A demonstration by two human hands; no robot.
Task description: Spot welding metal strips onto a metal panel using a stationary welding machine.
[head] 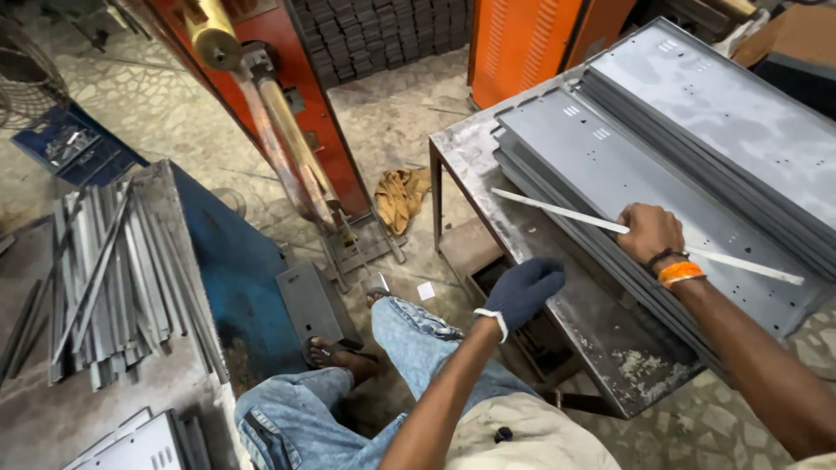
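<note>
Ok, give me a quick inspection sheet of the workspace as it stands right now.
Surface: worn grey metal table, paint flaked near its front corner.
Job's things: a thin white strip lies across the top grey sheet-metal panel, part of a stack.
Clutter: bundle of grey metal strips on the left bench; a yellow rag on the floor.
Grippers: left hand, in a dark glove, hovers at the table edge, holding nothing; right hand, bare, presses on the strip.
Cables: nothing seen.
Surroundings: red machine, orange cabinet, stone floor.
</note>
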